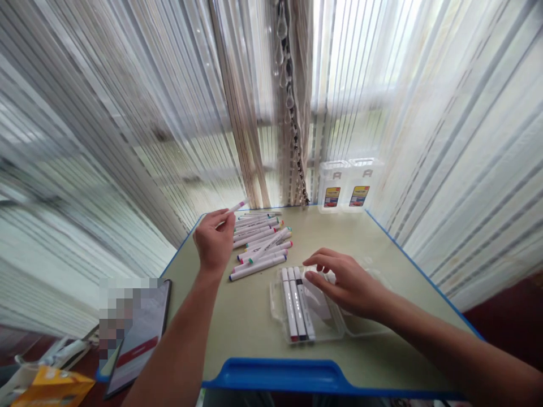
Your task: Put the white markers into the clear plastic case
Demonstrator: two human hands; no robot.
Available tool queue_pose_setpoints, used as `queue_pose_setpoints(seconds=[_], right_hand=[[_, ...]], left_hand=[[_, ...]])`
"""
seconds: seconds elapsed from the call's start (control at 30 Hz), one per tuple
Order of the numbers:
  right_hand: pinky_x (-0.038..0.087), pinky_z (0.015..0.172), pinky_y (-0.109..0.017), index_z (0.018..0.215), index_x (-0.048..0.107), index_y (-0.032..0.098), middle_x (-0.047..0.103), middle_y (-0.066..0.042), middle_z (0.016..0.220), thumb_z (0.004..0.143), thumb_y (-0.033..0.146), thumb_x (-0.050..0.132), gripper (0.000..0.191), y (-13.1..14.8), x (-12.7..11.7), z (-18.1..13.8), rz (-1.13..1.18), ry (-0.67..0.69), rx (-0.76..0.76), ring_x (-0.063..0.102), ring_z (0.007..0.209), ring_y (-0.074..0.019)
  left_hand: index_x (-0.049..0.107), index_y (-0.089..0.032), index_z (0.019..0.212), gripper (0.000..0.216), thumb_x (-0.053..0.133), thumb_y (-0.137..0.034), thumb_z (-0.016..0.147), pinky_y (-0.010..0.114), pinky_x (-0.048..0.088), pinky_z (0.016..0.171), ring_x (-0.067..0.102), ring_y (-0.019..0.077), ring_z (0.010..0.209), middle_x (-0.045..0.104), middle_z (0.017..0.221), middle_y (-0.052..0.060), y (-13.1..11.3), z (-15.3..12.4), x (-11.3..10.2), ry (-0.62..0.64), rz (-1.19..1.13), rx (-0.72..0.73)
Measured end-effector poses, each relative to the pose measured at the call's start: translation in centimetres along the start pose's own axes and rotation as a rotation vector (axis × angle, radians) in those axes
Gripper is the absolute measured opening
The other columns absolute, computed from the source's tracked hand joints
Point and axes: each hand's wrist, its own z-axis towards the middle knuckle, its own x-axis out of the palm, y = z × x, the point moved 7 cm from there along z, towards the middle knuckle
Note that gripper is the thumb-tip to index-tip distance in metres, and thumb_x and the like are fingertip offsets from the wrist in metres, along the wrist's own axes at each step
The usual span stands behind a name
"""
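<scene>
Between the fingers of my left hand is a white marker with a purple band, held up at the left of a loose pile. That pile of white markers has coloured ends and lies across the middle of the table. My right hand hovers over an opened clear plastic case, fingers apart and holding nothing I can see. Three white markers lie side by side in the left part of the case. My right hand and forearm hide some of the case's lid.
Two clear cases with yellow labels stand at the table's back right. A tablet lies at the left edge, beside a yellow packet. The pale table has a blue rim, and string curtains hang behind it.
</scene>
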Motion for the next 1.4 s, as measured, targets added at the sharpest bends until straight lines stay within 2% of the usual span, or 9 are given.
queue_pose_setpoints(seconds=[0.13,0.23,0.33,0.53,0.63,0.87,1.1,1.3,1.4], right_hand=[[0.05,0.062,-0.033,0.121,0.056,0.014,0.068,-0.01,0.09,0.094,0.045,0.048,0.042,-2.1,-1.3,0.3,0.4,-0.183,0.204,0.062,0.072,-0.0193],[0.045,0.047,-0.027,0.118,0.054,0.015,0.066,-0.005,0.079,0.092,0.05,0.05,0.044,-3.3,-1.1,0.6,0.863,-0.201,0.291,0.058,0.06,-0.0155],[0.042,0.044,-0.022,0.096,0.062,0.014,0.059,0.001,0.064,0.086,0.043,0.064,0.031,-3.7,-1.3,0.8,1.003,-0.254,0.276,0.051,0.051,-0.0102],[0.038,0.04,-0.02,0.076,0.062,0.013,0.059,0.002,0.057,0.085,0.041,0.067,0.03,-3.7,-1.6,0.9,0.898,-0.319,0.217,0.048,0.044,-0.0073],[0.039,0.04,-0.02,0.079,0.064,0.013,0.061,0.001,0.06,0.085,0.039,0.068,0.027,-3.7,-1.8,0.9,0.884,-0.328,0.193,0.049,0.044,-0.0072],[0.045,0.046,-0.023,0.095,0.067,0.013,0.065,-0.002,0.069,0.08,0.033,0.074,0.026,-3.4,-1.9,0.8,1.001,-0.321,0.169,0.056,0.053,-0.0104],[0.042,0.046,-0.022,0.096,0.068,0.014,0.061,-0.001,0.071,0.083,0.036,0.071,0.026,-3.1,-1.6,0.9,1.061,-0.306,0.186,0.052,0.055,-0.0096],[0.043,0.059,-0.025,0.087,0.068,0.012,0.064,-0.003,0.075,0.085,0.042,0.066,0.03,-0.2,-0.5,3.0,0.65,-0.126,0.069,0.055,0.065,-0.0129],[0.042,0.062,-0.026,0.081,0.064,0.014,0.062,-0.002,0.072,0.093,0.04,0.054,0.031,1.3,-0.9,3.9,0.336,-0.157,-0.015,0.055,0.068,-0.0147]], left_hand=[[0.077,-0.014,0.089,0.016,0.068,-0.026,0.083,0.032,0.059,0.081,0.069,0.0206,0.094,0.072,0.102,0.01,-5.7,-4.3,2.1,0.249,-0.558,0.16],[0.077,-0.019,0.092,0.013,0.069,-0.017,0.082,0.033,0.054,0.092,0.068,0.0195,0.098,0.073,0.103,0.008,-9.1,-7.2,2.9,0.447,-0.619,0.317],[0.077,-0.019,0.089,0.013,0.068,-0.014,0.082,0.032,0.053,0.091,0.068,0.0192,0.096,0.073,0.102,0.008,-10.3,-8.4,3.1,0.547,-0.625,0.395],[0.067,-0.016,0.094,0.011,0.066,-0.022,0.084,0.028,0.057,0.076,0.07,0.0173,0.082,0.072,0.094,0.006,-8.2,-8.2,4.6,0.673,-0.675,0.17],[0.068,-0.017,0.102,0.018,0.063,-0.027,0.087,0.026,0.055,0.068,0.068,0.0147,0.068,0.072,0.084,0.004,-7.4,-8.1,5.2,0.71,-0.617,0.129],[0.075,-0.016,0.101,0.024,0.06,-0.03,0.088,0.025,0.048,0.063,0.065,0.0166,0.069,0.074,0.079,0.005,-8.5,-8.1,5.2,0.805,-0.522,0.223],[0.073,-0.011,0.103,0.027,0.065,-0.028,0.084,0.024,0.049,0.062,0.066,0.0174,0.071,0.074,0.082,0.01,-8.6,-9.4,5.9,1.084,-0.807,-0.021],[0.065,-0.011,0.102,0.035,0.077,-0.03,0.075,0.027,0.052,0.061,0.067,0.0169,0.066,0.072,0.076,0.007,-7.8,-10.3,7.2,1.101,-1.008,-0.233],[0.064,-0.01,0.08,0.028,0.075,-0.036,0.076,0.026,0.051,0.058,0.064,0.0153,0.061,0.069,0.07,0.006,-7.3,-9.5,7.0,1.017,-0.992,-0.2]])
